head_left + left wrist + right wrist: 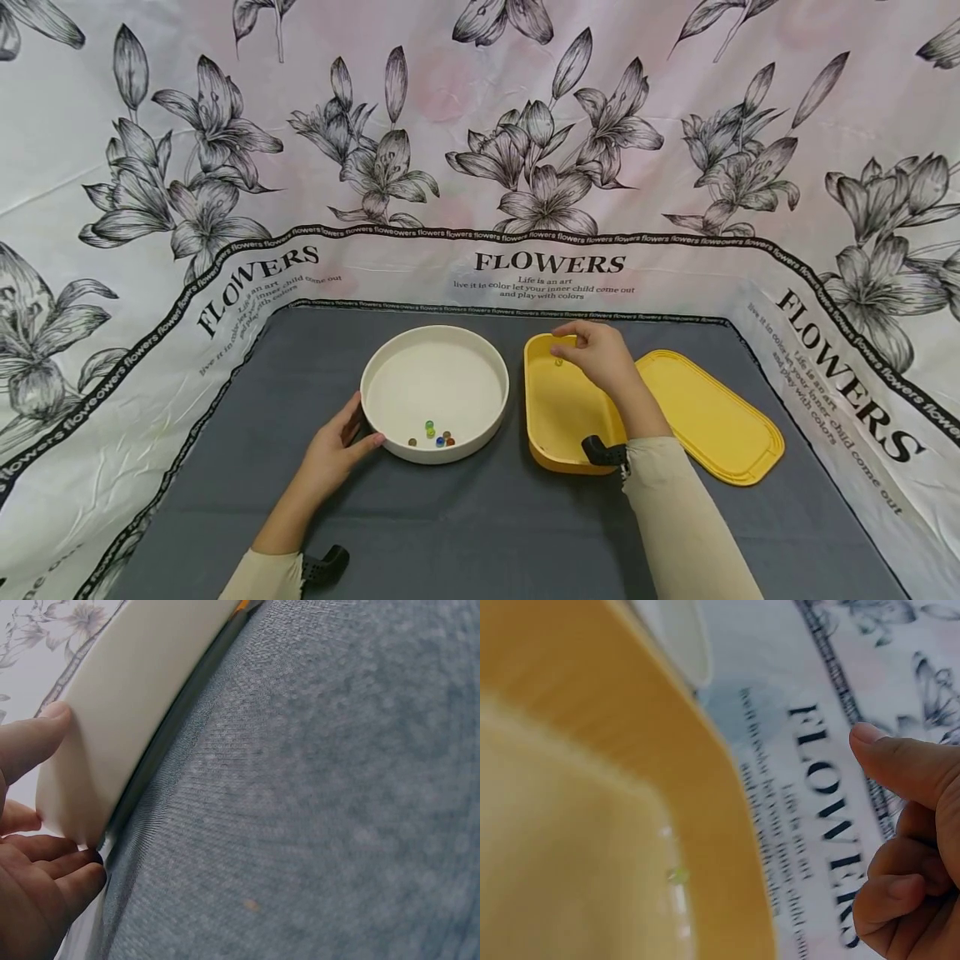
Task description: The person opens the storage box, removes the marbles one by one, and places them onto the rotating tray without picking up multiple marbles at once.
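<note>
My left hand (335, 447) grips the near left side of a round white tray (435, 333), thumb at the rim and fingertips low on its wall. Several small glass marbles (440, 442), green, blue and brownish, lie near the tray's front edge. Over the far end of a yellow rectangular container (576, 408) hovers my right hand (600, 350), thumb and index finger apart, the other fingers curled. Nothing shows between its fingers. A single yellow-green marble (677, 876) is inside the container, just below the fingertips in the head view.
A yellow lid (716, 417) lies flat to the right of the container, partly behind the right forearm. Grey cloth (450, 533) covers the table. White flower-printed fabric (420, 267) rises at the back and both sides.
</note>
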The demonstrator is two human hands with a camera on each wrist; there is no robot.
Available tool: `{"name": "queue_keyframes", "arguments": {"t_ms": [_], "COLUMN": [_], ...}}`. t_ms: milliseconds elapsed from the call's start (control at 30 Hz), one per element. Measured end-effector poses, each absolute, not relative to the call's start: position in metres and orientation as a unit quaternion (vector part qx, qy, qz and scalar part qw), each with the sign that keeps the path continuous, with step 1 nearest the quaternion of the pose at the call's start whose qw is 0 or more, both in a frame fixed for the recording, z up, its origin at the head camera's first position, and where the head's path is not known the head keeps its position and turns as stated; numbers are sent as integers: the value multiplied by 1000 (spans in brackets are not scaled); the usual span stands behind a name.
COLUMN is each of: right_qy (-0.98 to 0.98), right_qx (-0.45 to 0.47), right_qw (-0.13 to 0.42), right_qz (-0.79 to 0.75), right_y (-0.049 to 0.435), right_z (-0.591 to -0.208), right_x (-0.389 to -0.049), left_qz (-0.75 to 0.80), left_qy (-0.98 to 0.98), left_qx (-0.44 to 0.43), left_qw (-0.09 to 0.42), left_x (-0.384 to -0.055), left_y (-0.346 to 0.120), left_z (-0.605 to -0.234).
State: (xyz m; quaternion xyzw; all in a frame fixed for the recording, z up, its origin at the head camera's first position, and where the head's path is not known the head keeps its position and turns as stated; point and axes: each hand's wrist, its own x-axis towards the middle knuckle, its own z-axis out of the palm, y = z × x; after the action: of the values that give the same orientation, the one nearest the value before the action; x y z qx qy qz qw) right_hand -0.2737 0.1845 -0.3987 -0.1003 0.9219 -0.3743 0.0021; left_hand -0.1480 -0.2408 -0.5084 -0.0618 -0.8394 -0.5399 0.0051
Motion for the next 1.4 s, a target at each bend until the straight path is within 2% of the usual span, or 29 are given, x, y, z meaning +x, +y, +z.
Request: {"name": "queue_keyframes", "arguments": {"t_ms": [367, 767, 1133, 1400], "right_qy": [939, 941, 949, 953], "right_qx": [-78, -16, -8, -8], "right_qw": [28, 70, 43, 47], "right_qz": [-334, -331, -313, -299], "right_y": [195, 190, 191, 188], "right_z": [-425, -447, -471, -475], "right_x": [-305, -317, -323, -326], "left_qz": [-537, -544, -536, -539], "left_qy": [-841, -836, -841, -840], "left_qx": [-60, -70, -66, -64], "left_qw": [4, 9, 10, 12], "left_x": [-149, -148, -149, -150], "left_y": [-241, -242, -242, -242], "left_z": [-507, -512, -514, -514]}}
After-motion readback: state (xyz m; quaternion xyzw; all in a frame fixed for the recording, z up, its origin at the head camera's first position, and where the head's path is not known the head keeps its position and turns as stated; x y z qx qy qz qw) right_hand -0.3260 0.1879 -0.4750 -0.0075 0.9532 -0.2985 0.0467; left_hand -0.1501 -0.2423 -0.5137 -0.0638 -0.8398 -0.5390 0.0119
